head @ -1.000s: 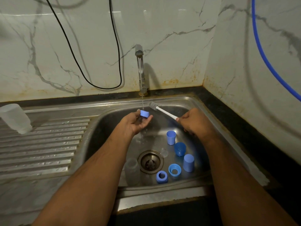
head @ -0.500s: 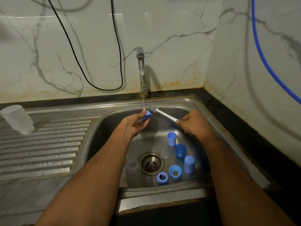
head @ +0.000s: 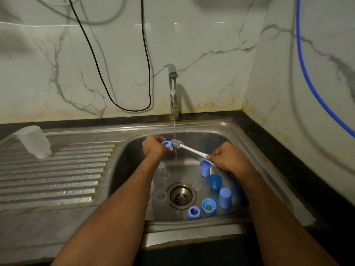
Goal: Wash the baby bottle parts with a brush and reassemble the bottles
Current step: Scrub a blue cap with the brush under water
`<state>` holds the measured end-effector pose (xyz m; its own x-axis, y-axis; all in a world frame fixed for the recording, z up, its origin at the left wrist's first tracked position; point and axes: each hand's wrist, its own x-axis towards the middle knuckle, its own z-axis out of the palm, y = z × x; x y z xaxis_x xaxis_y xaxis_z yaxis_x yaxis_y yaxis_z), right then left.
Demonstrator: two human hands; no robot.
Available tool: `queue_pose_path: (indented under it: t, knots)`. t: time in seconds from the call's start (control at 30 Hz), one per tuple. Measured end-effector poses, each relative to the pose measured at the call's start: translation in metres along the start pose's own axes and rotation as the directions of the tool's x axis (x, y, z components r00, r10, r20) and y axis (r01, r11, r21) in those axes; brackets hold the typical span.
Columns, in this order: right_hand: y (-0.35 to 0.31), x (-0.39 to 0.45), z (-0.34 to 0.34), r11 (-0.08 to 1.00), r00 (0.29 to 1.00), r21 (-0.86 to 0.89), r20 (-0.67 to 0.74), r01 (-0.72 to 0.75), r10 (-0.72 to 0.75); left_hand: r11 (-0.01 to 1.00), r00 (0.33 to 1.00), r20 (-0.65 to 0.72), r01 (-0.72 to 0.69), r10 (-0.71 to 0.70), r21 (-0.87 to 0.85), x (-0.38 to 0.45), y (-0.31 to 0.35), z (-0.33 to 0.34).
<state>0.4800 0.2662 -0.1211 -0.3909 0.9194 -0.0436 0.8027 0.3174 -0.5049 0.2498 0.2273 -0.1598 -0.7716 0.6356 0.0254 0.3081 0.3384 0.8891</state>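
I observe the left hand [head: 154, 148] over the back of the sink basin [head: 255, 150], its fingers curled round a blue bottle ring [head: 166, 144] and gripping it. The right hand [head: 228, 160] holds the white handle of the bottle brush [head: 189, 148]; its fingers are closed round the handle end. The grey bristle head sits against the open side of the ring, directly under a thin stream of water [head: 174, 127] running from the tap [head: 172, 89].

On the basin floor, right of the drain [head: 181, 195], I note three blue caps: one upright and open-topped [head: 205, 168] just below the right hand, one tipped on its side [head: 215, 181], one standing closed end up [head: 225, 197]. Two further blue rings [head: 209, 205] [head: 194, 212] lie near the front wall. A clear bottle body [head: 161, 203] stands left of the drain; a small clear part [head: 197, 185] lies just right of it, which I cannot identify.

On the ribbed draining board [head: 53, 179] a clear bottle [head: 33, 141] lies tilted at the far left. A black cable [head: 107, 89] and a blue hose [head: 307, 77] hang against the marble wall.
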Motion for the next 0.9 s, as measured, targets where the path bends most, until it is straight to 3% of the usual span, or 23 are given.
queue_pose_path:
  t: [0.17,0.37,0.57,0.9]
  knots:
    - [-0.009,-0.008,0.013,0.997,0.999,0.064,0.007,0.045,-0.046,1.0,0.997,-0.082,-0.003,0.003,-0.003,-0.003,0.008,-0.02]
    - [-0.033,-0.015,0.022,0.986,0.996,0.144,-0.016,0.086,-0.085,0.995,0.976,-0.194,-0.102,0.102,0.012,-0.002,-0.002,-0.079]
    - [-0.079,-0.022,0.032,0.964,0.983,0.192,-0.057,0.184,-0.176,0.996,0.936,-0.351,0.011,-0.04,-0.086,-0.004,-0.023,-0.147]
    - [-0.154,-0.031,0.073,0.92,0.952,0.247,-0.027,0.302,-0.306,0.995,0.896,-0.442,0.075,-0.042,0.058,0.007,-0.071,-0.225]
